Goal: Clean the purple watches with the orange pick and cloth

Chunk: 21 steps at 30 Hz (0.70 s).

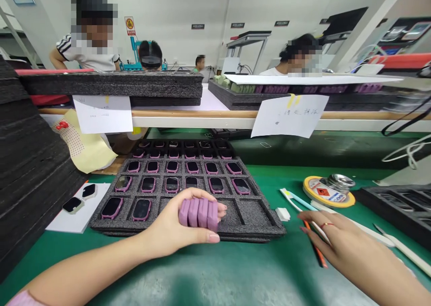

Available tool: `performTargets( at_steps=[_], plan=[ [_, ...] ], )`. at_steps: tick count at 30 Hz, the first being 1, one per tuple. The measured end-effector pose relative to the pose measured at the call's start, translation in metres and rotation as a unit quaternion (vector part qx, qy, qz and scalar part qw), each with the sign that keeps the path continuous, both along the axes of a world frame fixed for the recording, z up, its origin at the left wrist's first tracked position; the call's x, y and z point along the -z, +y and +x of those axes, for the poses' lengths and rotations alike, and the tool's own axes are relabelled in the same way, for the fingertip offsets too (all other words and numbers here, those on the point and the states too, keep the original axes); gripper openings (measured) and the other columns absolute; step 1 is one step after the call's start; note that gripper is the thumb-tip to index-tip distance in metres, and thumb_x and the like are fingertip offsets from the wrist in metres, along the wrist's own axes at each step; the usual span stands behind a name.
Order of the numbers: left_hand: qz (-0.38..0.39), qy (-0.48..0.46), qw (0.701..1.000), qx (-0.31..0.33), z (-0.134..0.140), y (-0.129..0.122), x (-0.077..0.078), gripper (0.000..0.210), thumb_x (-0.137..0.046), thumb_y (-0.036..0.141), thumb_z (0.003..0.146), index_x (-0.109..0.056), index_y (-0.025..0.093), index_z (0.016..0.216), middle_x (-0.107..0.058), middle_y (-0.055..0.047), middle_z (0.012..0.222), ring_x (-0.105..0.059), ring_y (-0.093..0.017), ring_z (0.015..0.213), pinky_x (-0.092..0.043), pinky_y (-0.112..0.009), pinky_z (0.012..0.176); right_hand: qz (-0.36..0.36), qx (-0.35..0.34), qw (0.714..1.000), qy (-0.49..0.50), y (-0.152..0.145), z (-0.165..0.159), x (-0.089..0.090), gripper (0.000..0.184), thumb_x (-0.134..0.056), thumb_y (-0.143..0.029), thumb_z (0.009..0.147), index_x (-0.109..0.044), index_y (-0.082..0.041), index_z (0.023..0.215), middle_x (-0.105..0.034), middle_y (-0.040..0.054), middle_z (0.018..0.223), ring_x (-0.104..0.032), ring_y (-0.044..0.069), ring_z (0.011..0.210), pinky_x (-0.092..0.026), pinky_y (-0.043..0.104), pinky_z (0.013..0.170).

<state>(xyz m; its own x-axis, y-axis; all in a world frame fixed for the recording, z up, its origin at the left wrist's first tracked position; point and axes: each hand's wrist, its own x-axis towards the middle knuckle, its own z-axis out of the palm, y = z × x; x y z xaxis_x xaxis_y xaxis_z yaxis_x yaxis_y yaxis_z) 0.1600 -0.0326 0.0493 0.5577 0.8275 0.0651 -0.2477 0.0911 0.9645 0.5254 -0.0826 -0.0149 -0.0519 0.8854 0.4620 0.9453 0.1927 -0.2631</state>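
Observation:
My left hand (175, 223) is closed round a row of several purple watch cases (198, 213), held side by side above the front of a black foam tray (232, 236). Purple-framed watches with dark screens (148, 184) fill most of the tray's compartments. At the right, my right hand (336, 238) reaches over the tools with its thumb and fingers apart. Under it lie a thin white stick (296, 203) and an orange stick (319, 256). Whether the fingertips touch the white stick, I cannot tell.
Two pale watches (73, 205) lie on white paper (67, 223) at the left. A round metal-topped container (340, 182) stands on a yellow tape roll (328, 198). A blade-tipped knife (384, 229) lies far right. Foam trays (117, 83) sit on the shelf; several people are behind.

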Motion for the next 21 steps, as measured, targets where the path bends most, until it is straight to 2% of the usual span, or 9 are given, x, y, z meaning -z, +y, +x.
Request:
performTargets(
  at_steps=[2, 5, 8, 10, 12, 15, 17, 19, 21],
  plan=[
    [-0.095, -0.057, 0.994, 0.006, -0.002, 0.003, 0.004, 0.054, -0.092, 0.006, 0.061, -0.063, 0.018, 0.104, -0.077, -0.012, 0.115, -0.074, -0.029, 0.108, -0.052, -0.051, 0.103, 0.023, -0.05, 0.998, -0.012, 0.003, -0.034, -0.026, 0.028, -0.051, -0.047, 0.094, -0.069, -0.025, 0.098, -0.077, 0.0097, 0.091, -0.075, 0.033, 0.083, -0.059, 0.045, 0.068],
    [-0.187, -0.115, 0.976, -0.006, -0.006, 0.008, 0.012, 0.049, -0.092, 0.011, 0.065, -0.066, 0.017, 0.105, -0.077, -0.009, 0.111, -0.076, -0.027, 0.103, -0.048, -0.052, 0.107, 0.06, -0.186, 0.98, 0.05, 0.006, -0.097, -0.061, 0.014, -0.061, -0.033, 0.094, -0.065, -0.027, 0.107, -0.076, 0.0071, 0.098, -0.075, 0.025, 0.089, -0.061, 0.037, 0.077],
    [-0.256, -0.158, 0.954, 0.006, -0.011, 0.012, 0.017, 0.037, -0.088, 0.026, 0.076, -0.069, 0.015, 0.106, -0.079, -0.008, 0.103, -0.076, -0.025, 0.098, -0.049, -0.048, 0.107, 0.042, -0.279, 0.957, 0.07, 0.012, -0.148, -0.08, 0.028, -0.071, -0.029, 0.09, -0.061, -0.028, 0.115, -0.07, 0.0107, 0.124, -0.071, 0.026, 0.111, -0.061, 0.039, 0.091],
    [-0.272, -0.164, 0.947, 0.039, -0.014, 0.014, 0.02, 0.037, -0.084, 0.034, 0.08, -0.071, 0.012, 0.106, -0.079, -0.011, 0.1, -0.076, -0.026, 0.098, -0.051, -0.046, 0.104, 0.01, -0.312, 0.945, 0.096, 0.022, -0.169, -0.084, 0.034, -0.075, -0.026, 0.086, -0.059, -0.027, 0.116, -0.063, 0.0131, 0.138, -0.065, 0.028, 0.124, -0.058, 0.043, 0.099],
    [-0.272, -0.164, 0.945, 0.073, -0.016, 0.015, 0.022, 0.038, -0.082, 0.04, 0.08, -0.073, 0.011, 0.104, -0.079, -0.012, 0.099, -0.076, -0.027, 0.099, -0.053, -0.041, 0.098, -0.017, -0.34, 0.929, 0.141, 0.032, -0.181, -0.083, 0.028, -0.075, -0.022, 0.084, -0.059, -0.026, 0.107, -0.063, 0.0129, 0.139, -0.063, 0.028, 0.128, -0.056, 0.044, 0.103],
    [-0.27, -0.174, 0.943, 0.084, -0.016, 0.017, 0.025, 0.035, -0.082, 0.042, 0.08, -0.075, 0.014, 0.099, -0.078, -0.009, 0.095, -0.075, -0.027, 0.101, -0.056, -0.036, 0.088, -0.044, -0.36, 0.907, 0.216, 0.044, -0.187, -0.08, 0.015, -0.072, -0.019, 0.085, -0.06, -0.025, 0.092, -0.071, 0.0106, 0.127, -0.068, 0.026, 0.12, -0.057, 0.043, 0.1],
    [-0.274, -0.181, 0.941, 0.084, -0.016, 0.017, 0.026, 0.034, -0.082, 0.041, 0.08, -0.075, 0.014, 0.099, -0.078, -0.008, 0.095, -0.075, -0.026, 0.099, -0.057, -0.036, 0.087, -0.062, -0.352, 0.897, 0.259, 0.046, -0.188, -0.079, 0.01, -0.072, -0.022, 0.086, -0.063, -0.024, 0.087, -0.074, 0.0099, 0.122, -0.071, 0.026, 0.113, -0.058, 0.042, 0.097],
    [-0.284, -0.177, 0.938, 0.091, -0.015, 0.018, 0.026, 0.037, -0.083, 0.042, 0.079, -0.075, 0.013, 0.101, -0.078, -0.008, 0.098, -0.075, -0.023, 0.094, -0.059, -0.037, 0.085, -0.072, -0.341, 0.892, 0.286, 0.046, -0.188, -0.08, 0.009, -0.073, -0.024, 0.086, -0.065, -0.024, 0.083, -0.075, 0.0091, 0.12, -0.073, 0.026, 0.108, -0.059, 0.042, 0.094],
    [-0.296, -0.17, 0.936, 0.089, -0.015, 0.018, 0.026, 0.036, -0.084, 0.041, 0.078, -0.075, 0.013, 0.101, -0.078, -0.008, 0.098, -0.074, -0.019, 0.086, -0.062, -0.033, 0.079, -0.053, -0.334, 0.896, 0.287, 0.046, -0.189, -0.08, 0.009, -0.072, -0.025, 0.087, -0.067, -0.024, 0.08, -0.077, 0.0081, 0.115, -0.074, 0.025, 0.105, -0.06, 0.04, 0.091]
  ],
)
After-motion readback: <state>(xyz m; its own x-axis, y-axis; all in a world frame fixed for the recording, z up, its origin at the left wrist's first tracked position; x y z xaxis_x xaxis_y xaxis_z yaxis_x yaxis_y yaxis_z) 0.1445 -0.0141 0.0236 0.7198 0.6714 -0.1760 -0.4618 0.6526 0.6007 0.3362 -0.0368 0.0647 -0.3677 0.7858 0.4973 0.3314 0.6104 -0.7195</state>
